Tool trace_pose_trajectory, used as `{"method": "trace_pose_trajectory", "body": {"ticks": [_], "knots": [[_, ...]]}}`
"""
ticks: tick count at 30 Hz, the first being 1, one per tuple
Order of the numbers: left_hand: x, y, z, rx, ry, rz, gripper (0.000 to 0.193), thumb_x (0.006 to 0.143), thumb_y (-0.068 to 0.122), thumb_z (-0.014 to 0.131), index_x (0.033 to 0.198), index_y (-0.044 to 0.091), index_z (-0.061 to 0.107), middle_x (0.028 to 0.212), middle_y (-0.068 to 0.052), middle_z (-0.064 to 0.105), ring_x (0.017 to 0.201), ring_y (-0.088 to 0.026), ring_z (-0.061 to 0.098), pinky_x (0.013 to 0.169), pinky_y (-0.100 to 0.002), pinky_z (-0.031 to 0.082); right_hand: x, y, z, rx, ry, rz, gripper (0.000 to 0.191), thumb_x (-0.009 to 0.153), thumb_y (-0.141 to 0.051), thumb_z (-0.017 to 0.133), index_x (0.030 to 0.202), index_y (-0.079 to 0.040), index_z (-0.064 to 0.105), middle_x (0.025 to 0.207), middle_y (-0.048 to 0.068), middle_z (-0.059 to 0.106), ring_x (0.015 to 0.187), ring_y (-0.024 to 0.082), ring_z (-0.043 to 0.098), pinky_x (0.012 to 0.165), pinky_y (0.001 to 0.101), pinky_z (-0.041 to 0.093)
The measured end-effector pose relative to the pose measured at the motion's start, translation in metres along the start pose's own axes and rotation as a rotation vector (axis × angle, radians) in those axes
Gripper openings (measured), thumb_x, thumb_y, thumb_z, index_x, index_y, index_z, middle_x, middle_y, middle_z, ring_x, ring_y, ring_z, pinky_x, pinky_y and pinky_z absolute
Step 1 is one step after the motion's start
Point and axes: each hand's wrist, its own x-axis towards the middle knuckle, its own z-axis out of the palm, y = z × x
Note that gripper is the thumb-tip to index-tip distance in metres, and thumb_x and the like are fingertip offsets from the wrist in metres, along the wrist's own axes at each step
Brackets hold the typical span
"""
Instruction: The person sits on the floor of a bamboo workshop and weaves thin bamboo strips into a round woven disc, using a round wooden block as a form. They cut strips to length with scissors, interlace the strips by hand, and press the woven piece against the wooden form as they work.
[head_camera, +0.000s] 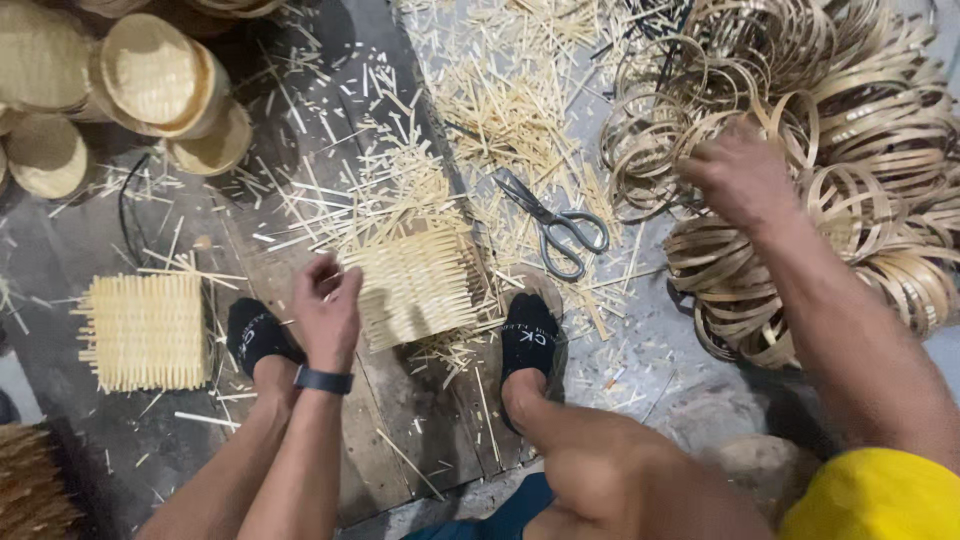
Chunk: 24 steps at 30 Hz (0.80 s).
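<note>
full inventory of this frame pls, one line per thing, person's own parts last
woven mat: 1, pale straw, on the plank between the feet, left hand on its left edge
second woven mat: 1, pale yellow, floor at left
scissors: 1, grey metal, floor right of the mat, lying apart from both hands
bamboo rings: large pile, tan, upper right
finished baskets: several stacked, tan, upper left
loose splints: many, pale, scattered over plank and floor
wooden plank: 1, dark, under the feet
black socks: 2, on the feet
wristband: 1, dark, left wrist
left hand: pinching the mat's edge
right hand: reaching into the rings
</note>
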Motion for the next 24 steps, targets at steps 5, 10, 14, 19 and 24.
{"method": "trace_pose_trajectory", "body": {"ticks": [5,10,14,19,24], "knots": [[-0.005,0.108,0.058,-0.160,-0.372,-0.121,0.058,0.093,0.054,0.061,0.121,0.005,0.070,0.109,-0.007,0.074,0.098,-0.015,0.069,0.079,-0.031,0.058,0.034,-0.119,-0.115,0.499,0.184,-0.413,0.008,0.095,-0.020,0.074,0.102,-0.024,0.077,0.084,0.003,0.069,0.078,0.017,0.065,0.055,0.0267,0.056],[-0.018,0.177,0.056,-0.754,-0.799,-0.675,0.078,0.089,0.089,0.031,0.064,0.018,0.049,0.054,0.003,0.045,0.046,-0.011,0.039,0.040,-0.026,0.025,0.036,-0.205,-0.215,0.649,0.584,-0.741,0.021,0.080,-0.013,0.076,0.100,-0.008,0.071,0.090,0.004,0.064,0.086,0.022,0.064,0.067,0.0334,0.053],[-0.035,0.190,0.022,-0.825,-0.604,-0.658,0.074,0.089,0.087,0.032,0.055,0.022,0.029,0.046,0.008,0.025,0.040,-0.009,0.025,0.039,-0.027,0.016,0.037,-0.241,-0.246,0.476,0.655,-0.686,0.015,0.079,-0.012,0.075,0.093,-0.007,0.070,0.081,0.003,0.057,0.078,0.021,0.059,0.062,0.0334,0.050],[-0.040,0.173,0.002,-0.850,-0.425,-0.681,0.074,0.087,0.087,0.033,0.058,0.019,0.038,0.047,0.008,0.031,0.039,-0.008,0.026,0.036,-0.026,0.018,0.046,-0.275,-0.236,0.497,0.658,-0.658,0.009,0.084,-0.012,0.075,0.090,-0.007,0.071,0.075,0.003,0.055,0.072,0.019,0.059,0.056,0.0322,0.048],[-0.017,0.136,-0.009,-0.924,-0.511,-0.549,0.054,0.094,0.067,0.056,0.087,0.014,0.059,0.060,0.004,0.050,0.046,-0.008,0.034,0.042,-0.025,0.023,0.066,-0.281,-0.221,0.992,0.303,-0.348,0.031,0.080,-0.028,0.081,0.097,-0.003,0.075,0.083,0.006,0.068,0.071,0.016,0.069,0.060,0.0299,0.055]]}}
